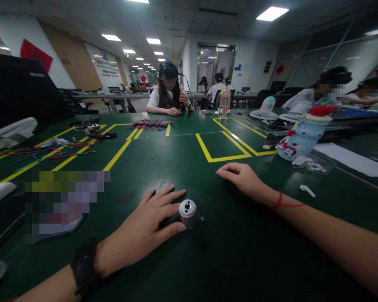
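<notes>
A small silver motor (pixel 188 216) stands upright on the green table, its round top showing a dark centre and small holes. My left hand (pixel 156 218) lies low over the table beside it, with a black watch on the wrist. Its thumb and index finger take the motor's left side, the index tip partly hidden behind it, while the other fingers spread out. Just right of the motor sits a tiny metal ring-like part (pixel 203 219). My right hand (pixel 241 178) rests farther forward, fingers curled and pinched; what they hold, if anything, cannot be seen.
Left lie a blurred packet (pixel 66 205), loose wires (pixel 50 153) and a monitor (pixel 22 92). A wire bundle (pixel 151 124) lies ahead, near a seated person (pixel 168 90). Right stand a blue bottle (pixel 304 138) and fans (pixel 264 110); a white earbud (pixel 308 191) lies closer.
</notes>
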Demonstrator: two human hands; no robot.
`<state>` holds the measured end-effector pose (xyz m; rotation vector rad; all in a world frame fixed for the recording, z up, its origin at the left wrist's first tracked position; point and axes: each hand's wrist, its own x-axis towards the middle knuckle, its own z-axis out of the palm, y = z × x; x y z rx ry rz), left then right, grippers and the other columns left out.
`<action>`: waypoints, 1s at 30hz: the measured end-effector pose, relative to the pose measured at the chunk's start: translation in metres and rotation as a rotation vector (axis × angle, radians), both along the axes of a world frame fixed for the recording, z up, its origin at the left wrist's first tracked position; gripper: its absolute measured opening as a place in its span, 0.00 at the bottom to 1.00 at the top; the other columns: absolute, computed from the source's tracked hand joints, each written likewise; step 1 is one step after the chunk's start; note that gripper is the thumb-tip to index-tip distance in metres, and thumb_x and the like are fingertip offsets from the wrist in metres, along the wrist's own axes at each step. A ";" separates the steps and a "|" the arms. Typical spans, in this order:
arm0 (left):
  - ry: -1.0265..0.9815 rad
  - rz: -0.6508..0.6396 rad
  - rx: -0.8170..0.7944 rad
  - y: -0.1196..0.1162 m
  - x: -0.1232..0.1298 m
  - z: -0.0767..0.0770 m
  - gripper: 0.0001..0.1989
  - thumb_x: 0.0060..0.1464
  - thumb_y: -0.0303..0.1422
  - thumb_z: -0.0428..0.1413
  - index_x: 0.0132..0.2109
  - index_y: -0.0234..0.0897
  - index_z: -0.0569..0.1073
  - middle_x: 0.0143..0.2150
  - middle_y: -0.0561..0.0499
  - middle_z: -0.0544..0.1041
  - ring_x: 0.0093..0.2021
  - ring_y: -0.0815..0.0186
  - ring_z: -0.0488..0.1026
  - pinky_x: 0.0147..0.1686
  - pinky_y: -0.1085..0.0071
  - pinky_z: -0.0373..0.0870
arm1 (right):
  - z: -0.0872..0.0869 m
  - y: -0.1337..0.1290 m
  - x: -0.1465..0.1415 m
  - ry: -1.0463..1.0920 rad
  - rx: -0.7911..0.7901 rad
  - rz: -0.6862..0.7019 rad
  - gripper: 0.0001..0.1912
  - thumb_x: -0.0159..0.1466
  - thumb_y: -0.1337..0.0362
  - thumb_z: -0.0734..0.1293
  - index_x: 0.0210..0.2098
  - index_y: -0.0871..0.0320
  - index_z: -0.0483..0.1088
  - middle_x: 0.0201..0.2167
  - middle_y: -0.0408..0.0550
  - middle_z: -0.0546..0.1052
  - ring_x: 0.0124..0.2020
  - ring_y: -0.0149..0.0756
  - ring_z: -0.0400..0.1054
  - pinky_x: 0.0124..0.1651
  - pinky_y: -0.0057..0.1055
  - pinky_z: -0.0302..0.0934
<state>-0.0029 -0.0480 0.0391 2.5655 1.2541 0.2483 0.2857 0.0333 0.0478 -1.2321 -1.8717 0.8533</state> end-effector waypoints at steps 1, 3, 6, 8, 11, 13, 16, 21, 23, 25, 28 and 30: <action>-0.003 -0.001 0.003 -0.001 0.000 0.001 0.18 0.65 0.44 0.49 0.61 0.61 0.62 0.69 0.59 0.53 0.68 0.50 0.45 0.60 0.37 0.41 | -0.002 0.002 0.002 -0.003 -0.010 -0.010 0.16 0.61 0.55 0.66 0.36 0.62 0.75 0.33 0.49 0.78 0.35 0.35 0.70 0.39 0.34 0.62; -0.007 -0.004 0.005 -0.002 0.001 0.003 0.18 0.64 0.44 0.49 0.61 0.60 0.62 0.69 0.59 0.54 0.68 0.50 0.45 0.60 0.37 0.41 | -0.003 0.001 0.003 -0.022 -0.017 0.001 0.16 0.61 0.55 0.65 0.37 0.62 0.75 0.33 0.49 0.78 0.34 0.35 0.70 0.39 0.33 0.62; -0.014 -0.009 0.007 -0.005 0.003 0.004 0.18 0.64 0.44 0.49 0.61 0.60 0.62 0.69 0.58 0.54 0.68 0.49 0.46 0.60 0.37 0.42 | 0.001 -0.006 0.001 -0.085 -0.009 0.034 0.14 0.60 0.56 0.66 0.36 0.62 0.76 0.32 0.48 0.77 0.31 0.33 0.68 0.36 0.32 0.61; -0.011 -0.010 0.010 -0.007 0.004 0.006 0.19 0.65 0.43 0.49 0.61 0.60 0.62 0.69 0.58 0.54 0.68 0.49 0.46 0.60 0.37 0.42 | 0.007 -0.015 -0.003 -0.166 0.045 0.102 0.13 0.60 0.57 0.67 0.36 0.60 0.76 0.33 0.48 0.76 0.32 0.33 0.67 0.36 0.32 0.61; -0.009 -0.010 0.018 -0.009 0.003 0.007 0.20 0.65 0.43 0.49 0.62 0.60 0.60 0.69 0.58 0.54 0.68 0.49 0.47 0.60 0.37 0.43 | 0.015 -0.030 -0.011 -0.286 0.147 0.349 0.14 0.57 0.55 0.70 0.39 0.57 0.76 0.38 0.48 0.75 0.40 0.36 0.67 0.43 0.35 0.60; -0.009 -0.014 0.025 -0.008 0.003 0.006 0.21 0.64 0.43 0.49 0.63 0.60 0.59 0.69 0.58 0.55 0.68 0.49 0.47 0.60 0.37 0.43 | 0.017 -0.040 -0.019 -0.342 0.194 0.498 0.16 0.55 0.53 0.72 0.40 0.54 0.76 0.41 0.47 0.74 0.44 0.37 0.66 0.48 0.37 0.58; -0.013 -0.015 0.038 -0.007 0.002 0.004 0.21 0.64 0.43 0.50 0.62 0.60 0.60 0.68 0.58 0.56 0.68 0.50 0.47 0.60 0.37 0.43 | 0.015 -0.049 -0.028 -0.374 0.247 0.575 0.11 0.57 0.56 0.71 0.37 0.53 0.77 0.41 0.46 0.72 0.44 0.37 0.65 0.50 0.38 0.57; -0.010 -0.019 0.035 -0.008 0.002 0.005 0.21 0.64 0.43 0.49 0.63 0.59 0.59 0.68 0.57 0.56 0.68 0.49 0.47 0.60 0.37 0.42 | 0.024 -0.057 -0.041 -0.078 0.261 0.397 0.07 0.61 0.61 0.68 0.38 0.57 0.75 0.38 0.46 0.71 0.41 0.32 0.66 0.45 0.30 0.61; -0.019 -0.017 0.044 -0.009 0.002 0.005 0.21 0.64 0.44 0.50 0.63 0.58 0.59 0.68 0.55 0.56 0.68 0.49 0.47 0.60 0.37 0.42 | 0.028 -0.060 -0.048 -0.008 0.297 0.337 0.07 0.62 0.61 0.68 0.38 0.55 0.75 0.39 0.46 0.70 0.41 0.32 0.66 0.45 0.30 0.61; -0.027 -0.015 0.053 -0.010 0.000 0.003 0.21 0.64 0.44 0.50 0.62 0.58 0.60 0.68 0.55 0.56 0.68 0.48 0.48 0.61 0.37 0.42 | 0.030 -0.064 -0.055 -0.015 0.323 0.346 0.07 0.62 0.61 0.68 0.38 0.55 0.75 0.38 0.46 0.70 0.41 0.32 0.66 0.45 0.30 0.61; -0.018 -0.021 0.057 -0.010 -0.003 0.002 0.21 0.64 0.44 0.49 0.62 0.58 0.60 0.68 0.55 0.56 0.68 0.50 0.48 0.61 0.38 0.42 | 0.031 -0.068 -0.062 -0.083 0.322 0.382 0.06 0.62 0.63 0.68 0.38 0.55 0.76 0.37 0.46 0.71 0.40 0.33 0.66 0.46 0.32 0.60; -0.017 -0.025 0.059 -0.010 -0.004 0.002 0.21 0.64 0.44 0.49 0.62 0.58 0.60 0.68 0.55 0.57 0.68 0.50 0.48 0.61 0.38 0.42 | 0.033 -0.069 -0.064 -0.106 0.310 0.401 0.07 0.62 0.63 0.67 0.39 0.55 0.76 0.38 0.46 0.71 0.40 0.33 0.66 0.46 0.32 0.60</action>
